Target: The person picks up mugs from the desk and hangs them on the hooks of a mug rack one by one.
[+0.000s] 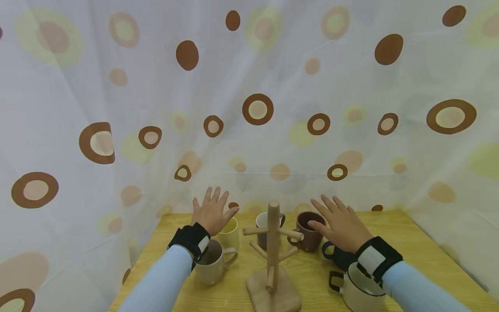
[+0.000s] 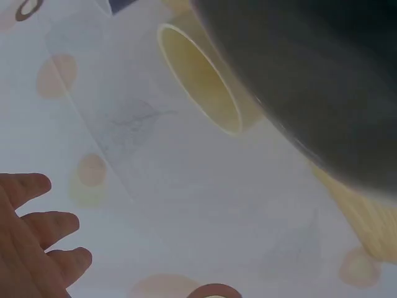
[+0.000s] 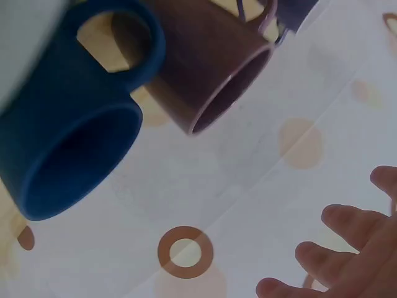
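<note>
My left hand (image 1: 212,215) hovers with spread fingers over the left mugs, holding nothing. Under it stand a cream-yellow mug (image 1: 230,236) and, nearer, a grey-beige mug (image 1: 212,268) with its handle to the right. My right hand (image 1: 343,223) is likewise stretched out, palm down, above the right mugs. Below it are a dark maroon mug (image 1: 308,237), a blue mug (image 3: 74,136) partly hidden by the hand in the head view, and a white mug (image 1: 360,290) with a black handle. Between the hands stands a wooden mug tree (image 1: 273,251), its pegs bare.
A white and dark purple mug (image 1: 262,223) stands behind the mug tree. All stand on a wooden table (image 1: 238,294). A white curtain (image 1: 218,86) with brown and yellow circles hangs close behind the table and along both sides.
</note>
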A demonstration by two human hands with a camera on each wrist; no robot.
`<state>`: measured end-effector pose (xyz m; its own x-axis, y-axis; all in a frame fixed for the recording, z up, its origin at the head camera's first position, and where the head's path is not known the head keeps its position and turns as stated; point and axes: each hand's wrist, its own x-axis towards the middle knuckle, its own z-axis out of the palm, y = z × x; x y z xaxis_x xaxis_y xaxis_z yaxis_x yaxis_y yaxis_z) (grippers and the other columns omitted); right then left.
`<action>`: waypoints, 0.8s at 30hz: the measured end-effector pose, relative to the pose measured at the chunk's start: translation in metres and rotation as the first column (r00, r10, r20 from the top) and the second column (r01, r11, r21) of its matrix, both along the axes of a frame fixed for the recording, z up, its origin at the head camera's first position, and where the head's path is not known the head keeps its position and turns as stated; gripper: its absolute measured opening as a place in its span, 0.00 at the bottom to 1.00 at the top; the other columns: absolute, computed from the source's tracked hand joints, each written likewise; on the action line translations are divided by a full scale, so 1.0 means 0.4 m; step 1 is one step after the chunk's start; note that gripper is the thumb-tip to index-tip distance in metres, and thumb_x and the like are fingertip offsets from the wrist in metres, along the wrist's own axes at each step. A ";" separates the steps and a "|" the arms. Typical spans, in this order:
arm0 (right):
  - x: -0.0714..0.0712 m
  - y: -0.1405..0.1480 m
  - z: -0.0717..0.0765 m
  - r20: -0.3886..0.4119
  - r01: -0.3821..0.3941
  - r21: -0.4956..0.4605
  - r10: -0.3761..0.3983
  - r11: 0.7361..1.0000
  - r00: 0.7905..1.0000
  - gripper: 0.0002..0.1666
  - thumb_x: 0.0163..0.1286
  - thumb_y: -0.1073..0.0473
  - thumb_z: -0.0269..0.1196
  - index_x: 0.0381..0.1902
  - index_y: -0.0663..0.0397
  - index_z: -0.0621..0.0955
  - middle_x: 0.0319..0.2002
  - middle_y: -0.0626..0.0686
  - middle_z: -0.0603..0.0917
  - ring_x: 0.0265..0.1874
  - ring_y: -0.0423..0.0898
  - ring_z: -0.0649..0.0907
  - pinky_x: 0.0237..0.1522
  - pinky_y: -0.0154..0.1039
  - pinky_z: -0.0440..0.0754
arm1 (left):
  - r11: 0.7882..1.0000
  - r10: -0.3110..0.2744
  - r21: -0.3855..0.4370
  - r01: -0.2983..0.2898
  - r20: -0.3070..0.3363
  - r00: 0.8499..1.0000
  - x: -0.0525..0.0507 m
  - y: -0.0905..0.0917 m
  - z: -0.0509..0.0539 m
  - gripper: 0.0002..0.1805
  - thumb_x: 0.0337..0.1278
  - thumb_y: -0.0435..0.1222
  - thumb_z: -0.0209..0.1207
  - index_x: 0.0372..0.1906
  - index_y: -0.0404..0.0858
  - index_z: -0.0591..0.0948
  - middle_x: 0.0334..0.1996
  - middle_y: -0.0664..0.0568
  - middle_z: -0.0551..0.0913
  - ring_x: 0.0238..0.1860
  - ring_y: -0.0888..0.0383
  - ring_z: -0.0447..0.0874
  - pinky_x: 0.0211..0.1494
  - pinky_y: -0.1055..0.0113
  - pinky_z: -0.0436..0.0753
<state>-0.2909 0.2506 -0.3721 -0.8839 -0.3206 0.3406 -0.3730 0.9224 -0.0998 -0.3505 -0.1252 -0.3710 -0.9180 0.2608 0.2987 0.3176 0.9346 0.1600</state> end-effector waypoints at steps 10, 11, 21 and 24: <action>0.160 0.067 -0.084 0.004 -0.009 -0.019 0.009 1.000 1.000 0.41 0.69 0.31 0.55 0.73 0.43 0.67 0.73 0.63 0.63 0.70 0.70 0.62 0.61 0.72 0.62 | 0.949 -0.162 0.235 0.209 -0.201 0.966 0.170 0.019 0.008 0.31 0.67 0.50 0.57 0.70 0.41 0.70 0.72 0.40 0.66 0.74 0.40 0.58 0.68 0.30 0.58; 0.168 0.075 -0.095 -0.004 -0.001 -0.018 0.001 1.000 1.000 0.41 0.68 0.31 0.56 0.72 0.43 0.68 0.73 0.62 0.64 0.69 0.70 0.63 0.60 0.73 0.63 | 0.937 -0.172 0.265 0.227 -0.215 0.961 0.185 0.025 0.007 0.31 0.67 0.49 0.58 0.70 0.41 0.71 0.71 0.41 0.67 0.74 0.40 0.59 0.68 0.29 0.58; 0.216 0.121 -0.250 -0.111 0.000 0.048 0.005 0.999 0.994 0.39 0.58 0.30 0.66 0.65 0.36 0.76 0.68 0.58 0.72 0.64 0.65 0.70 0.51 0.71 0.71 | 0.838 -0.255 0.442 0.318 -0.197 0.947 0.289 0.076 -0.058 0.29 0.67 0.46 0.59 0.68 0.39 0.72 0.70 0.43 0.69 0.73 0.42 0.61 0.66 0.28 0.58; 0.214 0.123 -0.269 -0.176 0.032 0.133 -0.008 0.991 0.984 0.41 0.52 0.26 0.67 0.62 0.35 0.79 0.66 0.55 0.74 0.62 0.61 0.74 0.44 0.67 0.77 | 0.825 -0.252 0.468 0.318 -0.199 0.947 0.305 0.086 -0.073 0.29 0.67 0.45 0.59 0.67 0.37 0.72 0.71 0.43 0.68 0.73 0.41 0.61 0.68 0.29 0.57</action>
